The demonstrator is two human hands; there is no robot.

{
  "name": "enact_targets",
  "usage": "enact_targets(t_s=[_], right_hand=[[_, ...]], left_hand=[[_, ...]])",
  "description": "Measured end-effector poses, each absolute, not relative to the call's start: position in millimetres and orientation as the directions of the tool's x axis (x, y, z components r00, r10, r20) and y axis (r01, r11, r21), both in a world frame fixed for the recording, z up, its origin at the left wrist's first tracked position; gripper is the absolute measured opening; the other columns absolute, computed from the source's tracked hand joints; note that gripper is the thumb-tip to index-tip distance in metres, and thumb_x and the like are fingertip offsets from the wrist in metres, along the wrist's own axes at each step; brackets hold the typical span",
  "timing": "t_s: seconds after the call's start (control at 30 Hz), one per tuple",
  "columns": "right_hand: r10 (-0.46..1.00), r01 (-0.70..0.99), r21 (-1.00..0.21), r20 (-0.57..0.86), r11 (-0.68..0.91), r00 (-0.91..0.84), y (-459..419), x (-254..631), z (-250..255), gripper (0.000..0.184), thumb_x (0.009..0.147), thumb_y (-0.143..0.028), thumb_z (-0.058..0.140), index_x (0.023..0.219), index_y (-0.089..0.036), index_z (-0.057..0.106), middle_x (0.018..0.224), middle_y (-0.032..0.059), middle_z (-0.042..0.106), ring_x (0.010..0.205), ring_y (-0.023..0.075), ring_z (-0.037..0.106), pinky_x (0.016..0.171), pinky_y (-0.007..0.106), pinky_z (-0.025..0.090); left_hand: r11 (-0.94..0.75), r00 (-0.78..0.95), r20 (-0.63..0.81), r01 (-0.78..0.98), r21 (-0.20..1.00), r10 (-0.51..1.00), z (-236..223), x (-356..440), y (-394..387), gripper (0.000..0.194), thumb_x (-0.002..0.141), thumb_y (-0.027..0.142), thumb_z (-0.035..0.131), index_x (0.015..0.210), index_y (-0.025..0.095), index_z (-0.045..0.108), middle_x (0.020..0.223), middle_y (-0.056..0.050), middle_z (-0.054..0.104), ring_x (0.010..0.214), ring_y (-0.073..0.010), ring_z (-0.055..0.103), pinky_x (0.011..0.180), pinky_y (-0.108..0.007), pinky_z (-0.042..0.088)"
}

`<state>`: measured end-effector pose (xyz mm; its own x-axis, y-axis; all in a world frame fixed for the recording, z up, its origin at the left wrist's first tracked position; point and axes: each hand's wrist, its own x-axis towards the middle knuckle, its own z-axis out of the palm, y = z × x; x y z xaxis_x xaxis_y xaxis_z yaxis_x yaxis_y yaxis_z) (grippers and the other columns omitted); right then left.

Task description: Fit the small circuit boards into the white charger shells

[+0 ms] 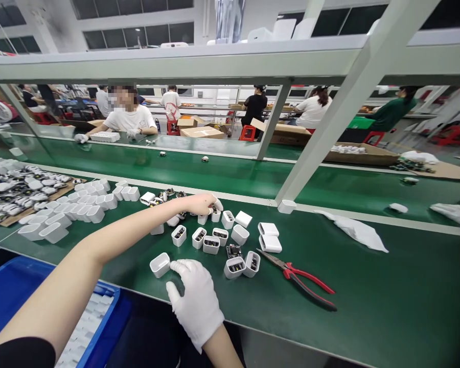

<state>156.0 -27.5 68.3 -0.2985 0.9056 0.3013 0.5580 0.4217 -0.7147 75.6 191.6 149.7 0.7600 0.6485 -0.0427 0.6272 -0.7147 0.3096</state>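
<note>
My left hand (204,204) reaches across the bench to a group of small white plastic housings, several with circuit boards inside. Its fingers, white at the tips, are bent down and closed over a housing (215,214); what they grip is hidden. In a white glove, my right hand (197,299) hovers near the bench's front edge, thumb and fingers apart. Its fingertips are close beside an empty housing (160,265); I cannot tell if they touch. A bare circuit board (234,251) lies just behind two filled housings (235,267).
Red-handled pliers (297,276) lie right of the housings. Empty housings (88,202) and a pile of white-and-black parts (15,191) cover the left. A blue crate (109,301) stands below the bench edge. A slanted post (322,117) rises behind; a co-worker (128,117) sits across.
</note>
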Motion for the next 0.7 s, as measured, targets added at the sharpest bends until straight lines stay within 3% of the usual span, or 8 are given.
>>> enact_targets(t_s=[0.13,0.23,0.43,0.57,0.7], right_hand=[[0.905,0.579,-0.697,0.296,0.423,-0.305,-28.9,156.0,68.4,0.034,0.079,-0.019,0.063,0.113,-0.025,0.065,0.116,0.0051,0.067,0.110,0.0252,0.058,0.096,0.042,0.045],[0.905,0.581,-0.695,0.292,0.422,-0.308,-29.8,155.7,65.6,0.038,0.078,-0.018,0.064,0.115,-0.026,0.064,0.119,0.0048,0.066,0.113,0.0259,0.057,0.099,0.044,0.044],[0.894,0.585,-0.676,0.324,0.448,-0.310,-30.0,156.2,58.5,0.044,0.077,-0.014,0.064,0.119,-0.025,0.062,0.122,0.0055,0.065,0.119,0.0283,0.055,0.101,0.049,0.045],[0.878,0.632,-0.611,0.361,0.477,-0.314,-29.2,155.3,55.1,0.046,0.076,-0.012,0.064,0.120,-0.025,0.061,0.121,0.0063,0.065,0.116,0.0281,0.058,0.096,0.048,0.049],[0.845,0.679,-0.515,0.415,0.523,-0.337,-26.7,153.8,50.5,0.044,0.080,-0.014,0.061,0.122,-0.022,0.058,0.121,0.0087,0.065,0.115,0.0283,0.059,0.095,0.049,0.051]], left_hand=[[-0.723,0.737,0.093,0.618,0.311,0.670,160.6,58.2,160.8,0.047,0.080,0.002,0.044,0.120,0.017,0.064,0.117,-0.009,0.068,0.109,-0.0231,0.062,0.091,-0.031,0.047],[-0.742,0.706,0.240,0.594,0.312,0.666,163.5,31.6,119.9,0.035,0.087,0.010,0.045,0.114,0.019,0.066,0.116,-0.008,0.068,0.109,-0.0237,0.061,0.095,-0.037,0.047],[-0.697,0.445,0.537,0.416,0.584,0.716,116.6,-24.7,25.4,0.028,0.089,0.014,0.053,0.113,0.024,0.063,0.110,-0.005,0.069,0.105,-0.0199,0.063,0.095,-0.035,0.049],[-0.519,0.461,0.306,0.459,0.721,0.833,77.0,-34.7,-3.3,0.060,0.081,0.009,0.056,0.138,0.028,0.045,0.146,-0.009,0.044,0.136,-0.0267,0.041,0.112,-0.045,0.037],[-0.425,0.488,0.179,0.457,0.781,0.854,67.7,-36.3,-2.8,0.084,0.068,-0.002,0.049,0.144,0.030,0.036,0.154,-0.007,0.034,0.142,-0.0269,0.032,0.118,-0.048,0.028]])
